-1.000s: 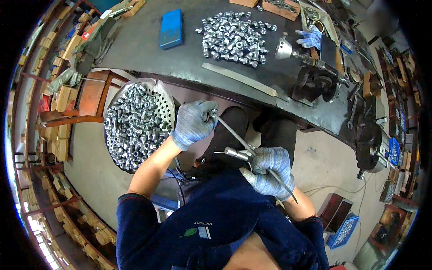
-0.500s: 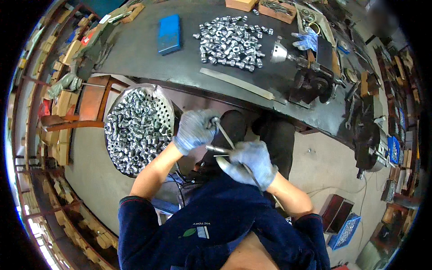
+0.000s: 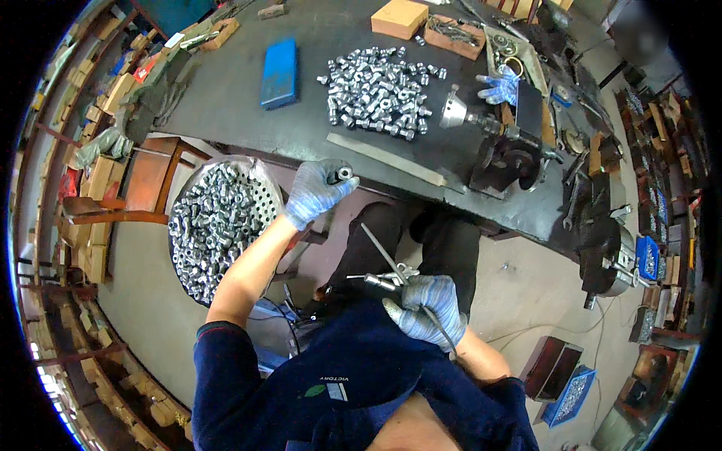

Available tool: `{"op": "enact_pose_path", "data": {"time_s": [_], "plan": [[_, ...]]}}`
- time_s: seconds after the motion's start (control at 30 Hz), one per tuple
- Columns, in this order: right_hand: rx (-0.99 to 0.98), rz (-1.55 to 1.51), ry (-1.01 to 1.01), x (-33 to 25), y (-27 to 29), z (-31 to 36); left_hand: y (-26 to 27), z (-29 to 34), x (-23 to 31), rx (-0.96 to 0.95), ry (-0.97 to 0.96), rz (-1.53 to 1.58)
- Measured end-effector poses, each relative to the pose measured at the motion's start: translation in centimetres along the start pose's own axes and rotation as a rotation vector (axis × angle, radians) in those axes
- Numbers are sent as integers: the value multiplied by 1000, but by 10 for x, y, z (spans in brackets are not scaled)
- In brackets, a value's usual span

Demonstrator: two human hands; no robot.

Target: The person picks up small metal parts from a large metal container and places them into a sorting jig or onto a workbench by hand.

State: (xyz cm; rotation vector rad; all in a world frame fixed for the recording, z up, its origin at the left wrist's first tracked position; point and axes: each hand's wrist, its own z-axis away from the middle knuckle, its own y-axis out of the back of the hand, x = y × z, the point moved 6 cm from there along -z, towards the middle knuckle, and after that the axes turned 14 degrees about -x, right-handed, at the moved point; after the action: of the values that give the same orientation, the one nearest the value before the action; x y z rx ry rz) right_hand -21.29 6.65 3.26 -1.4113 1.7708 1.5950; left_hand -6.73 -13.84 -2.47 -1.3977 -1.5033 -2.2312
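- The left hand (image 3: 317,197), in a grey-blue knit glove, reaches forward and left, forearm extended, to beside the near edge of the dark workbench (image 3: 226,113).
- Its thumb and fingers are clamped on a steel hex fitting (image 3: 345,174), bore partly visible.
- The right hand (image 3: 432,307), gloved alike, lies nearer, in front of the torso, elbow bent; its fingers wrap a slender grey rod (image 3: 382,249), whose free end slants far and left.
- A short metal cylinder (image 3: 382,283) projects leftward from that same grip.
- Left of the hands, a perforated basin (image 3: 265,194) holds many fittings; more are heaped on the bench, beyond a flat file (image 3: 387,159).
- The navy shirt (image 3: 301,421) bears a leaf-and-rectangle emblem with small pale lettering, upside down here.
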Motion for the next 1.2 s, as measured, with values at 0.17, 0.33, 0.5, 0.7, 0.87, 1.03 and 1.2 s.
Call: {"op": "enact_pose_path", "data": {"time_s": [0.17, 0.33, 0.5, 0.7, 0.87, 1.03, 1.2], "plan": [[31, -38, -76, 6, 1, 6, 3, -55, -14, 32, 17, 79], [62, -9, -64, 10, 2, 12, 21, -138, -17, 128, 18, 35], [75, -64, -146, 19, 3, 19, 53, -169, -1, 235, -127, 710], [53, -76, -163, 16, -1, 15, 80, -98, -7, -46, -46, 341], [53, -152, -100, 23, -14, 19, 100, 26, -68, -238, -12, -498], [9, -145, -91, 24, -21, 9, 101, 101, -101, -486, 441, -739], [-36, -144, -104, 23, -22, 8, 89, 121, -138, -465, 542, -780]]}}
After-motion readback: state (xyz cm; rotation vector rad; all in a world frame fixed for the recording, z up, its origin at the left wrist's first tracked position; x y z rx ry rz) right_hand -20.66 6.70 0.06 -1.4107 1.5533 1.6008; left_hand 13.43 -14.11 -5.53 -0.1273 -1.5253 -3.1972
